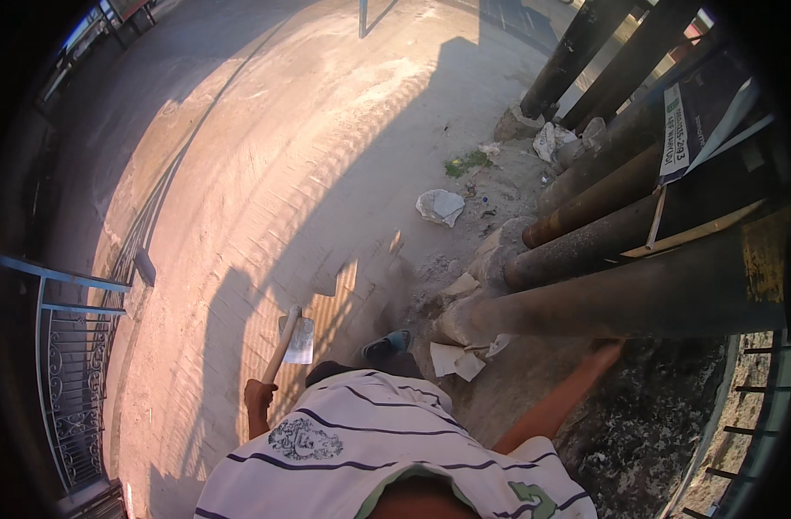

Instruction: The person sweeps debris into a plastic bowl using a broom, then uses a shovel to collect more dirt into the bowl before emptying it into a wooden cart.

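My left hand point(259, 396) grips the lower end of a pale wooden handle point(280, 348) that carries a flat metal blade point(300, 339), held just above the sandy ground point(266, 199). My right arm stretches out to the right. My right hand point(606, 350) reaches the underside of a thick rusty pole point(603, 303); its fingers are hidden in shadow there. My white shirt with dark stripes point(369, 441) fills the bottom of the view. One foot in a blue sandal point(387, 344) shows just ahead of it.
Several dark rusty poles point(603, 203) lean in a row at the right, set in rough concrete lumps point(491, 259). Paper scraps point(456, 359) and a crumpled white bag point(440, 206) lie at their base. A blue metal gate point(71, 381) stands at the left.
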The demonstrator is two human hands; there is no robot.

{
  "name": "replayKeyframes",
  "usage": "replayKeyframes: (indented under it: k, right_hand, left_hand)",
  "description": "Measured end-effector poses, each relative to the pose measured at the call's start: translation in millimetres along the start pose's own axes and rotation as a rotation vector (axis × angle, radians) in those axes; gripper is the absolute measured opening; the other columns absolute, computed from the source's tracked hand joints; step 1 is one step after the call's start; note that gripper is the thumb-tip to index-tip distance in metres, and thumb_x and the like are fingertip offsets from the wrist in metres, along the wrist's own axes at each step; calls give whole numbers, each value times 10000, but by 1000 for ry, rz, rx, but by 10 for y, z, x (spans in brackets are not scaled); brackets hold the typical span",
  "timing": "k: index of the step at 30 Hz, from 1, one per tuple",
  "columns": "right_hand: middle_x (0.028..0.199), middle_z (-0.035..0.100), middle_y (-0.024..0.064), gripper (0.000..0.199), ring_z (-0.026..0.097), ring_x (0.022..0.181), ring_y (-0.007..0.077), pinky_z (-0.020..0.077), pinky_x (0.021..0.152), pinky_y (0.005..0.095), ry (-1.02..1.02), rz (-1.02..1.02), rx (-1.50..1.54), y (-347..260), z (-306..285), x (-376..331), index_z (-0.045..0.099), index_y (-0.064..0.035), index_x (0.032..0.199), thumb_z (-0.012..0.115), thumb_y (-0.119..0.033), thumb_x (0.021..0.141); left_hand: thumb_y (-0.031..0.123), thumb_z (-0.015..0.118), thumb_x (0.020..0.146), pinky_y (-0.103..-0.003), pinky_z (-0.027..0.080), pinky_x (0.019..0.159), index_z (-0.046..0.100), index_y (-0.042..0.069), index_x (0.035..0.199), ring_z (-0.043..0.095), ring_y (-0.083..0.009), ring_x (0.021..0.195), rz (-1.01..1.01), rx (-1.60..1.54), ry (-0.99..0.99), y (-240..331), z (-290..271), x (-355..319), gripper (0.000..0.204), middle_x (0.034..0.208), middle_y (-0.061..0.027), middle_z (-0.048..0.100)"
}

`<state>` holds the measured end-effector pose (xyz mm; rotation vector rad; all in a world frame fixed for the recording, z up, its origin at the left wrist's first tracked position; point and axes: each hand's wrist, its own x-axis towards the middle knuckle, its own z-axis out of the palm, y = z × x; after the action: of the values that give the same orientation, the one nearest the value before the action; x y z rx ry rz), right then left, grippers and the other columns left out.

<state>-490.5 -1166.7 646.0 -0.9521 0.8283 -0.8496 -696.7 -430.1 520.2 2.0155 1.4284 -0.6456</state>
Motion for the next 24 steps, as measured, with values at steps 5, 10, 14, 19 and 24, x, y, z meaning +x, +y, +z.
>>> replayKeyframes:
  k: [5, 10, 14, 19, 24]
  right_hand:
    - [1258, 600, 142, 431, 642, 1065, 279, 537, 877, 405, 195, 136, -286, 1192, -289, -1125, 480, 39, 1343, 480, -234, 1010]
    - [1159, 602, 104, 328, 652, 1012, 265, 524, 858, 396, -336, 451, -586, 2385, -634, -1974, 545, -48, 1258, 561, -218, 977]
    - [1169, 600, 123, 387, 675, 930, 295, 554, 769, 433, -914, 678, -1082, 3268, -892, -2810, 563, -57, 1234, 611, -260, 908]
    - [1057, 653, 113, 365, 711, 869, 281, 571, 746, 436, -1294, 829, -1567, 3802, -943, -3588, 591, -57, 1206, 631, -257, 903]
    - [1020, 667, 99, 299, 712, 841, 252, 576, 722, 409, -1426, 652, -1544, 4002, -364, -4044, 626, -54, 1147, 607, -247, 920]
  left_hand:
    - [211, 808, 726, -409, 479, 529, 698, -73, 812, 653, -253, 560, -114, 27, 67, -1104, -217, -61, 316, 638, -140, 657]
    - [219, 818, 729, -366, 454, 433, 665, -27, 689, 598, -212, 442, -160, -163, -22, -2134, 42, 211, 293, 548, -98, 602]
    - [237, 787, 755, -419, 512, 538, 697, -94, 793, 687, -304, 594, -189, -213, -26, -2728, 176, -9, 346, 672, -210, 672]
    - [251, 769, 743, -461, 546, 726, 709, -100, 937, 715, -409, 887, -351, -221, -1, -3467, 620, -177, 406, 911, -329, 681]
    - [257, 765, 745, -452, 537, 708, 708, -89, 949, 702, -391, 855, -456, -342, -33, -3765, 711, -304, 406, 885, -302, 674]
